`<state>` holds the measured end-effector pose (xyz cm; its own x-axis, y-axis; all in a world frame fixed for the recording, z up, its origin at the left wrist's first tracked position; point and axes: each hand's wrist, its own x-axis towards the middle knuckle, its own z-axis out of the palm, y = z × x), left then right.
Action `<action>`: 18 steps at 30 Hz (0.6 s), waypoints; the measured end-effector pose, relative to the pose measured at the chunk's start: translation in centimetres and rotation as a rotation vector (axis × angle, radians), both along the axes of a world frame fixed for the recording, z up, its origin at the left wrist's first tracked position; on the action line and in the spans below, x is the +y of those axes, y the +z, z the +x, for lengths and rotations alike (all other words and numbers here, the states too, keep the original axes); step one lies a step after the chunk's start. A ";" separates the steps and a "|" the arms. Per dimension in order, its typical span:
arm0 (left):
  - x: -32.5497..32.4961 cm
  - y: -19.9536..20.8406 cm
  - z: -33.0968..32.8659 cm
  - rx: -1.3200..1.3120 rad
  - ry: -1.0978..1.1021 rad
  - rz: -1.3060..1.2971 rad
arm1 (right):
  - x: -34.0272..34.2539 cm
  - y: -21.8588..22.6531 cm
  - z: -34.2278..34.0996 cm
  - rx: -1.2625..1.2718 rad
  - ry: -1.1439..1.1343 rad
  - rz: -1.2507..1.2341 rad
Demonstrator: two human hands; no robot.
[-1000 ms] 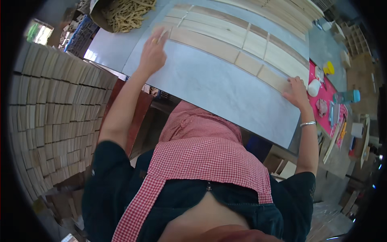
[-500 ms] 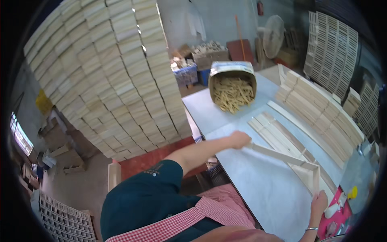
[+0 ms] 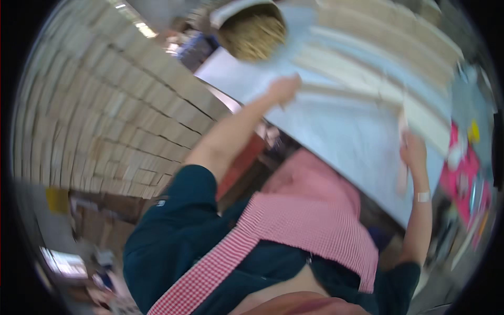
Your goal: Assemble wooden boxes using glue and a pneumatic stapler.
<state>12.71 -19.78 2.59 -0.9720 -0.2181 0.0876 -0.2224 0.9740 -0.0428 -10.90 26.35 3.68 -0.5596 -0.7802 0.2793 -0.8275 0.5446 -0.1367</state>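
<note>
One angled wooden strip (image 3: 344, 93) between left hand (image 3: 286, 89) and right hand (image 3: 413, 148); fingers closed around it

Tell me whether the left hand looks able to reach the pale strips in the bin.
Likely yes: the pale strips show at the open mouth of the bin, and nothing seems to block the left hand. It appears to hold a wooden piece, though, so may need freeing first.

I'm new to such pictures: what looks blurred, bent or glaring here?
Head view: blur smears left hand, right hand and wooden strips they hold; head view, left: stacked wood curves; head view, lower left: a bright panel looks washed out.
</note>
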 end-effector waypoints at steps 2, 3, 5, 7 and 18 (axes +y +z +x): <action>0.2 0.9 -0.9 0.097 -0.011 0.088 | -1.1 2.3 2.0 -0.131 -0.069 -0.045; 1.1 1.8 -1.6 0.124 0.012 0.180 | -1.0 2.2 2.4 -0.204 -0.098 -0.071; 1.9 2.0 -2.7 0.081 0.116 0.280 | -1.3 2.2 2.2 -0.295 -0.036 -0.081; 3.0 3.2 -3.3 0.021 0.207 0.571 | -1.7 3.2 3.9 -0.400 -0.019 -0.102; 7.1 1.1 -4.0 0.073 0.055 0.963 | -8.9 0.5 12.9 -0.051 0.233 -0.172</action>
